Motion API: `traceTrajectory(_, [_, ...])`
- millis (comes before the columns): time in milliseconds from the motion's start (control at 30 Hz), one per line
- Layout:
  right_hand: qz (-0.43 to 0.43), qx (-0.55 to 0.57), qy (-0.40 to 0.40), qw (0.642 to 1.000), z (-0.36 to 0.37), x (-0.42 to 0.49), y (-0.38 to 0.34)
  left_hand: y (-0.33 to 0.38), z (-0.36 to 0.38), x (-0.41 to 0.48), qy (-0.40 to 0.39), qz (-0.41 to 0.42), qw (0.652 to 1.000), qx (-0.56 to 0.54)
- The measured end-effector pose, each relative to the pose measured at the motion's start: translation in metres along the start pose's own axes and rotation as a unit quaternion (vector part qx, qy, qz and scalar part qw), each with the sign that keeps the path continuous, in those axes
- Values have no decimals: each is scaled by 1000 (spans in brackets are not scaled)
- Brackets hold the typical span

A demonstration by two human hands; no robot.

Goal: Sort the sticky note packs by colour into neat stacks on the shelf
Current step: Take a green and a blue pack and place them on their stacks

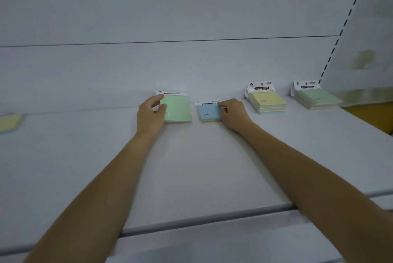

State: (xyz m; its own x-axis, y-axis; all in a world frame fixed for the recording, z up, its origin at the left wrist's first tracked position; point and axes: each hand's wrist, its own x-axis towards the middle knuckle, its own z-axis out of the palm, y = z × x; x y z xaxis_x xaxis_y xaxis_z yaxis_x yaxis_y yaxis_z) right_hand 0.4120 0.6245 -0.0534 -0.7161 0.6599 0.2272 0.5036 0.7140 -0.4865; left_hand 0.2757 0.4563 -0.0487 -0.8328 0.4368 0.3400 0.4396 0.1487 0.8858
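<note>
At the far left edge of the shelf [191,167] a yellow pack [9,122] is seen lying flat, well apart from everything else. Next, near the back wall, a green pack [178,109] is held by the left hand [150,114]. Its left edge is pinched between the thumb and the curled fingers [155,99]. It cannot be told if this pack is lifted or flat on the shelf. Just beside it, but not touching it, a blue pack [209,112] lies on the shelf. Its right edge is gripped by the right hand [232,114], with the fingers curled at the top corner. Further right a yellow stack [266,101] is found, with several packs piled up. Last, near the right end, a green stack [316,99] is set.

The sorting is judged to be partly done: two stacks are made and three packs are loose. The step in hand seems to be the picking up of the green pack and the blue pack. For the next move, the green pack is best carried to the green stack and laid square on top. No blue stack is seen, so a free spot may be needed for the blue pack
</note>
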Motion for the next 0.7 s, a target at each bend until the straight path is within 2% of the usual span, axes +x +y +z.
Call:
traceTrajectory(133, [-26, 51, 58, 997, -10, -8, 4, 9, -5, -6, 8, -2, 1000, -18])
traceTrajectory(333, [-123, -81, 29, 989, -58, -28, 50, 43, 15, -15, 2, 8, 999, -49])
traceTrajectory(533, [-57, -134, 10, 989, -119, -64, 143, 93, 93, -22, -27, 16, 994, -101])
traceTrajectory(700, [20, -183, -37, 982, -163, -84, 206, 141, 185, -36, -139, -27, 977, -158])
